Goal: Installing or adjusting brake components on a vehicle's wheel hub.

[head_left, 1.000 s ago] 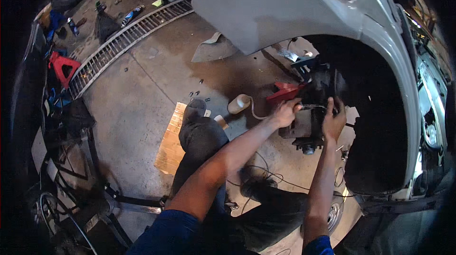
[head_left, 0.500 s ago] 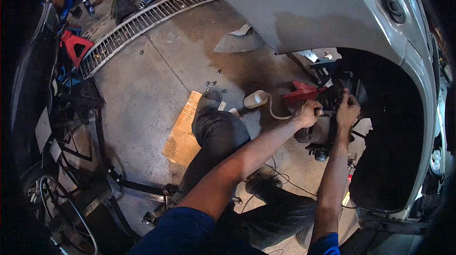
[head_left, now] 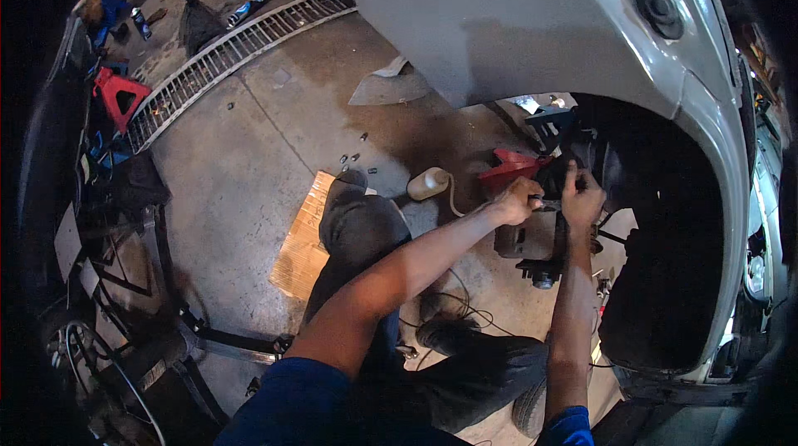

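My left hand [head_left: 519, 202] is closed in a fist at the wheel well, with the dark end of something poking out beside the thumb. Most of that object is hidden by the fingers. Just right of it, my right hand [head_left: 583, 197] is raised with bent fingers against dark parts of the wheel hub area; what it pinches, if anything, is hidden. Below both hands hangs a dark metal brake or suspension part [head_left: 542, 271]. A pale plastic bottle [head_left: 427, 183] with a clear hose stands left of my left hand, the hose running toward that wrist.
A red jack stand [head_left: 509, 167] stands behind my left hand. The grey car fender [head_left: 665, 80] arches over the wheel well. Several lug nuts [head_left: 355, 157] lie on the floor near a cardboard piece [head_left: 293, 255] under my leg. A cable [head_left: 478, 313] loops below. A metal drain grate [head_left: 249, 51] crosses the far floor.
The whole view has shifted, so everything sits slightly further left. Both hands stay at the same parts, with the left still closed; the right fingers have changed pose slightly.
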Tool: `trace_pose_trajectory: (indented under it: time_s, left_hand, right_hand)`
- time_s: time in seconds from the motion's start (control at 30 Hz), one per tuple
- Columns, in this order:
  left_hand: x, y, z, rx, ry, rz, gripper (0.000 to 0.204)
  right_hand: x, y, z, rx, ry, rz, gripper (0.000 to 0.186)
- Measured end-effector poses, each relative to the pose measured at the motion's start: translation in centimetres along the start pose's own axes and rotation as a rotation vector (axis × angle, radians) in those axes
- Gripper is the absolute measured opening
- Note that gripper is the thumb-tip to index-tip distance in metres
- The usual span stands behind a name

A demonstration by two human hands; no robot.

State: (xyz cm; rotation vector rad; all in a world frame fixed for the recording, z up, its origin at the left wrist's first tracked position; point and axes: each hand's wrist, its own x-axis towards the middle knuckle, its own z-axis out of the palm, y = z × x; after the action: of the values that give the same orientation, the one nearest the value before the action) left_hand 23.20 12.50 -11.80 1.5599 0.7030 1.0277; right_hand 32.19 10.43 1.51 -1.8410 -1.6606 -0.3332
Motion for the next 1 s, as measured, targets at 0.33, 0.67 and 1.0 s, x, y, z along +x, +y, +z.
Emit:
trace_pose_trajectory:
  time_s: [0.33,0.67,1.0]
  left_hand:
    - [0.0,2.8,-2.1,-0.016,-0.172,-0.138,0.026]
    - [-0.1,2.6,-2.4,0.051,-0.187,-0.126,0.029]
    - [0.3,1.4,-2.0,0.053,-0.165,-0.089,0.027]
  right_hand:
    - [0.2,1.6,0.5,0.001,0.091,-0.09,0.034]
    - [0.0,1.5,0.4,-0.027,0.046,-0.042,0.039]
    - [0.0,0.6,0.3,-0.025,0.06,-0.056,0.044]
